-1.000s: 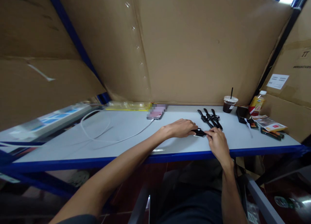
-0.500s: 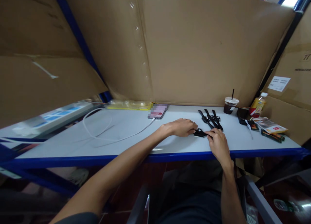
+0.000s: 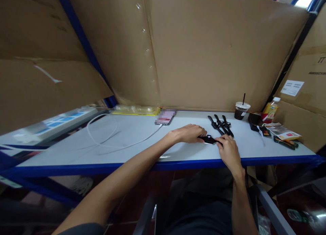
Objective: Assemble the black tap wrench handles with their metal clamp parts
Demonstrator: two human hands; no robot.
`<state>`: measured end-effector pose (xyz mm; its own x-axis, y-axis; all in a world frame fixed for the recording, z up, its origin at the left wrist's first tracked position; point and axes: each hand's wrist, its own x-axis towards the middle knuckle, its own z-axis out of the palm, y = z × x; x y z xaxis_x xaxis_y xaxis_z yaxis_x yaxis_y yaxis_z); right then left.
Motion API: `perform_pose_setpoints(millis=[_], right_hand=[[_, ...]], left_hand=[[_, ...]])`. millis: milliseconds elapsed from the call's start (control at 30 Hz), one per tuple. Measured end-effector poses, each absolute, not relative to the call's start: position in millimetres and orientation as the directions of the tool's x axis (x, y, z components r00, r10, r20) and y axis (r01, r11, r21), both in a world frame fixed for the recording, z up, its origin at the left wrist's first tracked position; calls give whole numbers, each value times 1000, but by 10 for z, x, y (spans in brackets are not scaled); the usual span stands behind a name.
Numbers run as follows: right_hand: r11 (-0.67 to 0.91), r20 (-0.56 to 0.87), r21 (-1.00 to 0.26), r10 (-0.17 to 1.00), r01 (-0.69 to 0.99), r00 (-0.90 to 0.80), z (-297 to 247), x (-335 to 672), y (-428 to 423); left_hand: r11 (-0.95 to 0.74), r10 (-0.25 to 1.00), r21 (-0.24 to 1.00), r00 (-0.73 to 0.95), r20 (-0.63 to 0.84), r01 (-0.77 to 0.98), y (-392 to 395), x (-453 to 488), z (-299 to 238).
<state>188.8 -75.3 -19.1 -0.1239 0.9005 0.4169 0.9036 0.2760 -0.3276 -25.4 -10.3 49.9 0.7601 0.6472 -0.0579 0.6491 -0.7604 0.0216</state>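
Note:
A small black watch (image 3: 209, 139) lies between my two hands on the pale table top (image 3: 132, 145). My left hand (image 3: 189, 133) is closed over its left end, fingers curled down. My right hand (image 3: 228, 149) pinches its right end with thumb and fingertips. Just behind the hands, three more black watches (image 3: 221, 124) lie side by side on the table.
A phone (image 3: 165, 117) on a white cable (image 3: 107, 141) lies at mid table. At the right stand an iced coffee cup (image 3: 240, 110), a yellow bottle (image 3: 270, 110), a black object (image 3: 253, 120) and printed packets (image 3: 281, 130). Cardboard sheets (image 3: 203, 48) wall the back and sides.
Both hands stay on the black watch; my left hand has shifted slightly over its end. The view has steadied a little.

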Motion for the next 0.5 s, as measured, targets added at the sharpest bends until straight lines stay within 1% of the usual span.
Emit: perform_pose_setpoints(millis=[133, 233, 333, 500], right_hand=[[294, 430, -332, 893, 896, -134, -208, 1907, -743], [316, 429, -368, 892, 874, -142, -209, 1917, -742], [331, 417, -405, 897, 852, -150, -202, 1920, -747], [326, 403, -399, 902, 857, -155, -194, 1917, -760]], left_hand=[[-780, 625, 19, 780, -35, 626, -102, -260, 498], [-797, 603, 38, 798, -11, 603, -53, -294, 474], [-806, 589, 79, 808, 16, 586, 16, -333, 435], [-801, 587, 159, 809, 28, 577, 112, -366, 381]])
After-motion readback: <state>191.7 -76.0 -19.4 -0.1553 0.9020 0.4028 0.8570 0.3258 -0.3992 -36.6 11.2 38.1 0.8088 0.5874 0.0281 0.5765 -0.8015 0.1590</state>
